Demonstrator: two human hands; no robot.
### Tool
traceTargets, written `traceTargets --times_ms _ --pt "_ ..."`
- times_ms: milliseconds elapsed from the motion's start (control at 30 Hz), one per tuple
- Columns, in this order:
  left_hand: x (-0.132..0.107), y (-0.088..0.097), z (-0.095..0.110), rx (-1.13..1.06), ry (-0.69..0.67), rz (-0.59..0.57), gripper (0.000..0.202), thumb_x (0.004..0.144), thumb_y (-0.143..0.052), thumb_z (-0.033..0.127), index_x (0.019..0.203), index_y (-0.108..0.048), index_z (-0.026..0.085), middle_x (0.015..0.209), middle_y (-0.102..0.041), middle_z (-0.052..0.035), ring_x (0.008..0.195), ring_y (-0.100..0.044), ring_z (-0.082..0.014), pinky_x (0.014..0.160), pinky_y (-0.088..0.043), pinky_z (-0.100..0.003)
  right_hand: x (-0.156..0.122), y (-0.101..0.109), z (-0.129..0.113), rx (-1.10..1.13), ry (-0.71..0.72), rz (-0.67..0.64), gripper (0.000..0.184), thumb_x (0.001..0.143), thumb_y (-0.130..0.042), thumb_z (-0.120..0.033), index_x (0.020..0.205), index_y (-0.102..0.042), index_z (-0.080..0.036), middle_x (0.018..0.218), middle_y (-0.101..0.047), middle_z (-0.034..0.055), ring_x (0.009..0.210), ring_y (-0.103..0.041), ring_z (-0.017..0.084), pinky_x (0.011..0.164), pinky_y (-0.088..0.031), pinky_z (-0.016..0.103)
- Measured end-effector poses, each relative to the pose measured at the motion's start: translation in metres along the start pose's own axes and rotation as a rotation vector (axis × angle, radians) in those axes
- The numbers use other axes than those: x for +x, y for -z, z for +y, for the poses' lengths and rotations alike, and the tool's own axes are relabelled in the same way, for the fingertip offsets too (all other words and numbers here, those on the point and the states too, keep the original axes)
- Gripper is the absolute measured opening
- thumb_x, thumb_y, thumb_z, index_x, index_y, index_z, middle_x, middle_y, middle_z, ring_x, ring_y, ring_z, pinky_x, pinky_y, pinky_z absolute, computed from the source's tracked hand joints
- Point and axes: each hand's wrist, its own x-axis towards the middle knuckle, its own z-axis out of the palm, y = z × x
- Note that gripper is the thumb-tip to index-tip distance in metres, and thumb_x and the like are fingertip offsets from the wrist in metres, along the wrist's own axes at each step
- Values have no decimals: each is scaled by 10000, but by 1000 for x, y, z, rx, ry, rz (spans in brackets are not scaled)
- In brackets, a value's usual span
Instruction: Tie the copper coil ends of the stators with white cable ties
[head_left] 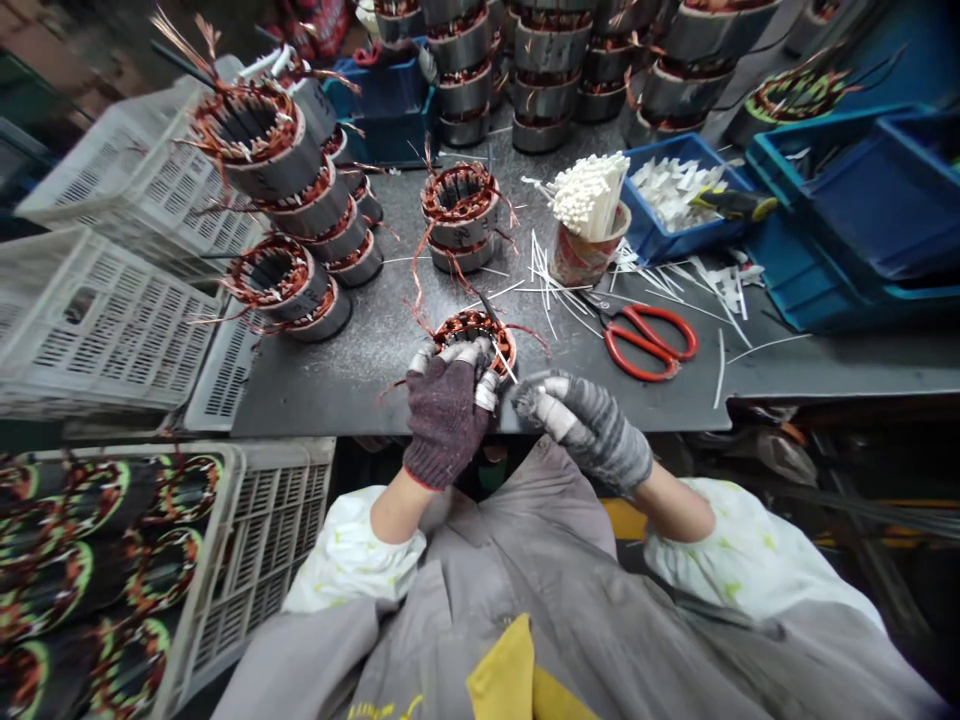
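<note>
Dark grey and scattered with white sleeve offcuts, the workbench [360, 370] carries stacks of wound stators [300, 190], a cup of white insulating tubes [589, 215], red-handled scissors [649, 338] and blue bins [862, 200], with white plastic crates [97, 320] off its left edge.

At the near edge sits the motor stator [476, 335], a steel ring core packed with copper windings, loose copper leads trailing out to both sides. The left hand [446, 405], in a dark knit glove with taped fingertips, curls over the stator's near rim, its fingers pressed together against the windings. The right hand [589, 425], in a grey glove, pinches what looks like a thin white sleeve just right of the stator; the exact grip is hard to tell.

The core probably feels heavy and rigid, safe to grasp around its outer steel wall. The copper coils and stray leads likely bend and nick easily, so they are poor places to hold.
</note>
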Motion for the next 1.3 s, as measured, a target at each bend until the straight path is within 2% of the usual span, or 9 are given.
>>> traceTargets --times_ms 167,400,567,733,833,933,1000,1100,1300 --pt "-2 -1 -2 -20 -63 -24 307 1024 -477 266 1247 -663 167 1256 -747 -86 1247 -647 -251 1204 -342 -486 -23 16 -14 5 34 -70 214 1002 -525 -254 977 -738 -255 923 -781 46 849 -754 213 809 -632 346" --pt "1 -2 -3 22 -46 -33 311 1022 -461 275 1214 -677 158 1223 -756 -100 1202 -666 -262 1183 -374 -479 -18 20 -28 73 63 -108 244 1020 -477 -230 935 -706 -230 928 -760 48 844 -732 163 799 -608 285" --pt "2 -3 -2 42 -18 -43 301 1024 -461 288 1188 -682 167 1215 -759 -98 1186 -670 -270 1174 -381 -479 -7 14 -18 88 35 -140 260 1027 -473 -292 943 -713 -240 902 -757 43 837 -730 170 788 -610 296" --pt "3 -9 2 23 106 64 337 1023 -496 353 1250 -650 157 1222 -753 -122 1190 -673 -283 1153 -402 -495 18 -7 2 203 5 -76 311 1000 -534 -458 939 -742 -234 1063 -759 71 976 -719 191 915 -597 355" --pt "3 -11 4 -76 187 126 359 996 -562 383 1289 -634 189 1238 -748 -97 1211 -658 -266 1131 -430 -466 26 -19 7 392 -176 18 297 929 -646 -517 943 -733 -234 897 -753 46 765 -704 166 745 -615 335" --pt "4 -10 4 -154 127 122 256 996 -567 348 1179 -706 236 1154 -775 -48 1180 -667 -233 1154 -402 -450 28 -26 5 624 -444 111 348 791 -798 -524 929 -661 -235 647 -662 -38 510 -597 129 485 -532 270" --pt "4 -8 3 -142 69 109 232 1001 -554 330 1130 -735 262 1113 -786 -25 1176 -668 -222 1183 -357 -463 27 -27 3 684 -528 141 396 729 -840 -532 867 -614 -237 581 -620 -62 461 -560 123 430 -487 252" --pt "3 -5 1 -74 1 85 263 991 -549 321 1180 -727 278 1121 -788 -18 1209 -654 -233 1205 -297 -497 27 -27 2 625 -515 121 344 772 -790 -529 820 -620 -234 602 -633 -45 491 -563 123 462 -495 259" --pt "2 0 1 -22 -87 19 307 948 -576 322 1216 -722 284 1127 -780 -33 1222 -634 -272 1195 -261 -531 34 -27 14 251 -315 121 199 813 -708 -420 795 -668 -227 738 -711 7 673 -646 169 654 -559 322"
